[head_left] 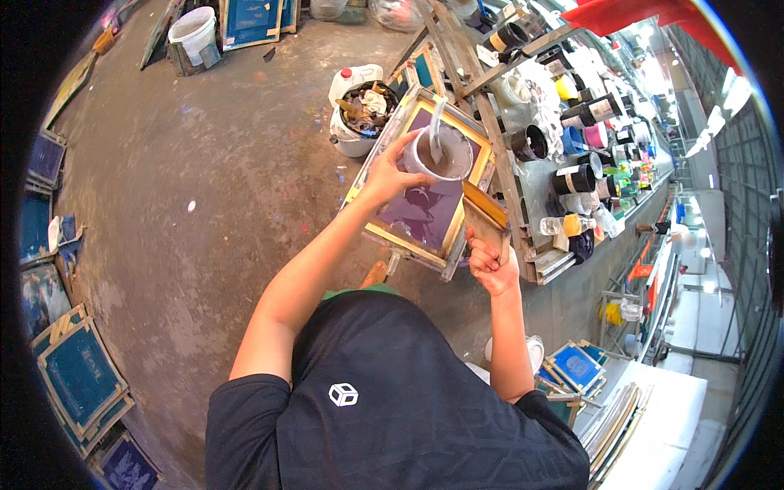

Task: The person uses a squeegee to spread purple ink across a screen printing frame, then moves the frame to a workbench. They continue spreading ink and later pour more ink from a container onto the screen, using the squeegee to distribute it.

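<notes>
My left hand (390, 173) is wrapped round the side of a translucent plastic tub (460, 163). Greyish-brown liquid lies in the tub, and a pale stirring stick (436, 131) leans up out of it. In my right hand (495, 265) I grip a wooden squeegee (487, 222) by its handle. Both hands are above a screen-printing frame (418, 224) with purple mesh and a dark printed figure. The frame lies on a stand, and yellow tape runs along its inner border. The tub hides part of its mesh.
Just past the frame stands a bin of crumpled rags (369, 106) beside a white jug (353, 80). To the right, a long table (531, 184) is crowded with ink pots and bottles. Several blue screens (82, 371) lean at the left. A white bucket (194, 37) stands far left.
</notes>
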`<state>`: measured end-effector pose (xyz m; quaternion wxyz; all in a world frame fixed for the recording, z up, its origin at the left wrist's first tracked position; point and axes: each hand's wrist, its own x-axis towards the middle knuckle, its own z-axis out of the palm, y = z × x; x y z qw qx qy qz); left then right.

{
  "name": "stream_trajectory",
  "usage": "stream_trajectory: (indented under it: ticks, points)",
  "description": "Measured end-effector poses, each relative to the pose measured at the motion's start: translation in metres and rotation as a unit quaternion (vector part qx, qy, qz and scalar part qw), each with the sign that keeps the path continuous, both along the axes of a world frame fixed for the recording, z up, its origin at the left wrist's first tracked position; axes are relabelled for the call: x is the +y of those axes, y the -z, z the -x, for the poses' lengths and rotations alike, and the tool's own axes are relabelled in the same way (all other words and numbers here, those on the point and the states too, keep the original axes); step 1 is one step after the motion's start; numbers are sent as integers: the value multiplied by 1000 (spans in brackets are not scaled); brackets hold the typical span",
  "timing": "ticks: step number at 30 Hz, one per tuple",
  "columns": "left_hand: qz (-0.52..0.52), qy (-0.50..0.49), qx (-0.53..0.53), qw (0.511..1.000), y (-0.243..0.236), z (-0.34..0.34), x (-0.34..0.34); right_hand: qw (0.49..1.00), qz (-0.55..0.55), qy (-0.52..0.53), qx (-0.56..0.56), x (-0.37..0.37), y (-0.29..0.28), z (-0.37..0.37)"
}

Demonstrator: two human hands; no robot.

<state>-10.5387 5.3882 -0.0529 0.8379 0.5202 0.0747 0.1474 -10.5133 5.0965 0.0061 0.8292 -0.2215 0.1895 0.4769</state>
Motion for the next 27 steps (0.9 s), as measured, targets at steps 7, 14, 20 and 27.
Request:
stream_trajectory:
  ticks: [7,14,20,27]
  points:
    - [-130,-85,-18,988,3,11,-20,983,82,81,-143,9,10,5]
    - [-45,-65,-45,996,-22,11,-48,924,239,127,-270,35,2,10]
    - [-78,-44,-54,995,-40,24,-50,910,268,194,-250,22,11,-11]
    - [-15,-30,-84,996,-44,33,-48,881,311,252,-253,-6,40,-40]
